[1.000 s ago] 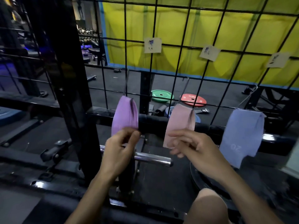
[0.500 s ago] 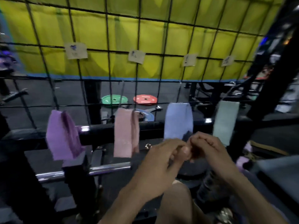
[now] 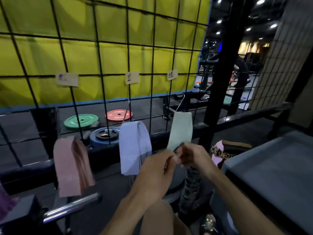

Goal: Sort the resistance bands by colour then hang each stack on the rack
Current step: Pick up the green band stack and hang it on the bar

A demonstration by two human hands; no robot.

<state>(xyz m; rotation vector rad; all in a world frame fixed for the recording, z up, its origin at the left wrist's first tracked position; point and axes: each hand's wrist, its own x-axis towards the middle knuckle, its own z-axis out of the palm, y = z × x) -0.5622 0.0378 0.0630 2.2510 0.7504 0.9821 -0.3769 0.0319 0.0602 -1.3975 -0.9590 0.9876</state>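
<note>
Left hand (image 3: pixel 156 168) and right hand (image 3: pixel 192 156) pinch the pale green fabric resistance band's (image 3: pixel 182 129) bottom edge, hanging on the black wire-grid rack (image 3: pixel 101 53).

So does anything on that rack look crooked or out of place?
Mostly tidy. The pink fabric bands, pale blue fabric bands and sage green fabric band hang in separate colour stacks on the black wire rack. Only the green one hangs slightly tilted, its lower end at both hands.
</note>
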